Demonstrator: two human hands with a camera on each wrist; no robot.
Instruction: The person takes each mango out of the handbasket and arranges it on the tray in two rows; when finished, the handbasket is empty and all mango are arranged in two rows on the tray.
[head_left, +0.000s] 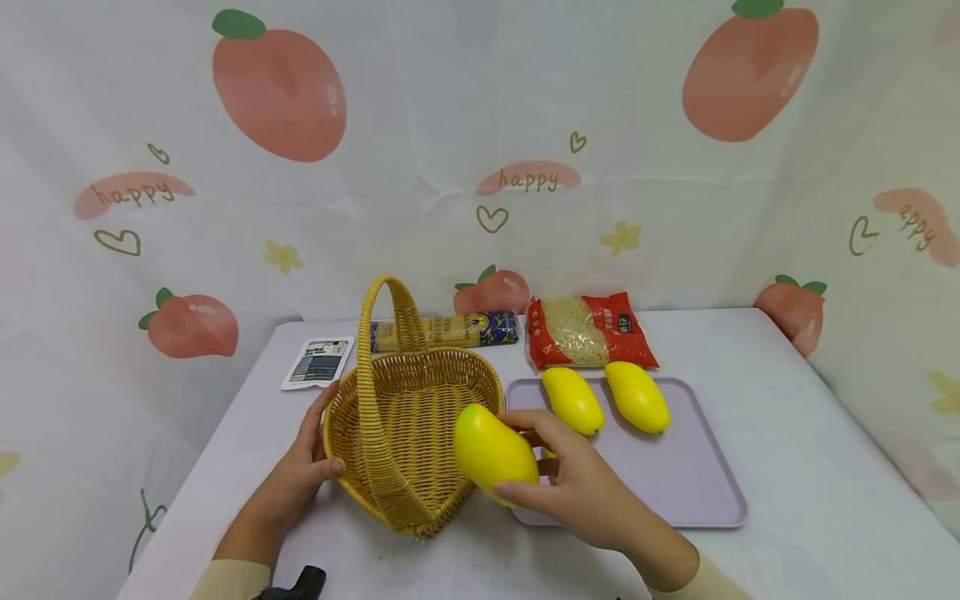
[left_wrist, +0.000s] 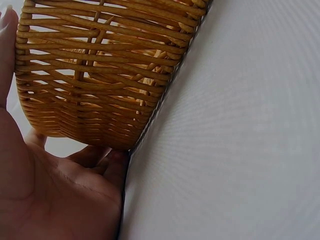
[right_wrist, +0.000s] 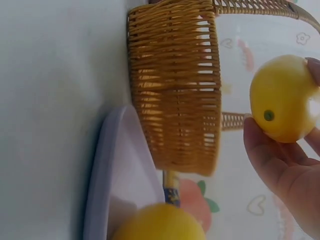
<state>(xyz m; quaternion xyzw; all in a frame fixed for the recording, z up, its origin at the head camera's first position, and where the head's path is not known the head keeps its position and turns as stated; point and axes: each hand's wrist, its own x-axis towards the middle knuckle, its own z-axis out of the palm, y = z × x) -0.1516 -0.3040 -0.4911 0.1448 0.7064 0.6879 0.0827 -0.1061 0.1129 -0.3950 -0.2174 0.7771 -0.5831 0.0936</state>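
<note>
In the head view, my right hand (head_left: 581, 483) pinches a yellow mango (head_left: 491, 450) with a green tip, between thumb and fingers. The mango is above the right rim of a heart-shaped wicker basket (head_left: 341, 425). The right wrist view shows this mango (right_wrist: 282, 100) raised higher than the basket wall (right_wrist: 175, 90), apart from it. My left hand (head_left: 296, 479) holds the basket's left side, thumb near the rim and fingers around the outside. Two mangoes, a near one (head_left: 573, 402) and another (head_left: 637, 397), lie on a lilac tray (head_left: 701, 483); a bit of yellow shows behind my right hand.
The basket's tall handle (head_left: 367, 367) arches over its left part. Behind stand a pack of noodles (head_left: 457, 330) and a red bag (head_left: 585, 332) with pale contents. A white packet (head_left: 320, 363) lies at the back left. A patterned cloth hangs behind the table.
</note>
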